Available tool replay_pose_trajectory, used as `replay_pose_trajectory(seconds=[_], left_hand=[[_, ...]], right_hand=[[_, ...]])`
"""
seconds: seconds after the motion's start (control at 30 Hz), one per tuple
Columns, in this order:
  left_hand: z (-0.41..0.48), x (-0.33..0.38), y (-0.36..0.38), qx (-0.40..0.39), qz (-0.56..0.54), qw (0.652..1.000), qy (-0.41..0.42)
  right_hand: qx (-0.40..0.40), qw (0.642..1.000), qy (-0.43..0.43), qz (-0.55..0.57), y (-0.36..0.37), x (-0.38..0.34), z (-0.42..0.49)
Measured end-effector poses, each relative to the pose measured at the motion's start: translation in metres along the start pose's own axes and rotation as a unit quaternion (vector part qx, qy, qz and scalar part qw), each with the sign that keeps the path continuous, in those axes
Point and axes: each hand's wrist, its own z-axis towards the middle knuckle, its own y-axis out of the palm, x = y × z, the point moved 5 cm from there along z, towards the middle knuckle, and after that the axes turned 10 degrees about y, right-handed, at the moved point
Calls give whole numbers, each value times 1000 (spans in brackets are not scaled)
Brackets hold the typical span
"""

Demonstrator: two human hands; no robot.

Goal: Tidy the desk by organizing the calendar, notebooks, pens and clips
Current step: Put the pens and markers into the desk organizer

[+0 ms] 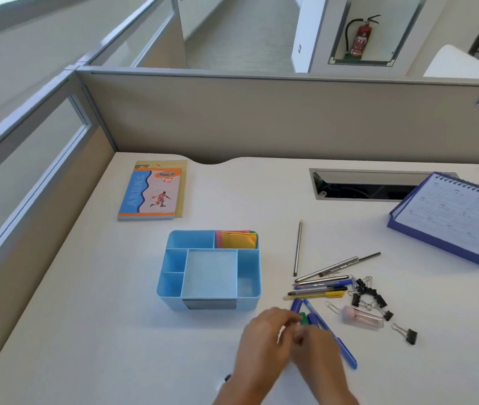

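Both hands are down at the near edge of the desk (pixel 86 346), bunched over a few markers: the left hand (pixel 264 343) has its fingers curled round what looks like a green one (pixel 303 318), and the right hand (pixel 317 355) sits on the blue pens (pixel 346 350), though it's too blurry to tell if it's really gripping them. I'd say the trick here is to gather them into one parallel bundle, tips the same way, then drop it upright into a tall slot of the blue organizer (pixel 174 299) just to the left. The rest of the pens (pixel 320 287) and the binder clips (pixel 366 296) lie loose to the right, the calendar (pixel 451 220) is far right, and the notebooks (pixel 152 191) are stacked at the back left.
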Motion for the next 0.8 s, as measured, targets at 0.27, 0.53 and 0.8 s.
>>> replay_pose_trajectory(seconds=[0.27,0.53,0.8], left_hand=[[-11,-21,21,-29,48,985,-165],[-12,-14,-1,52,-77,967,-237],[18,-2,-109,206,-206,941,-172]], right_hand=[[-2,997,56,44,5,3,-24],[70,986,-73,133,-5,6,-57],[88,956,-170,224,-11,-23,-62]])
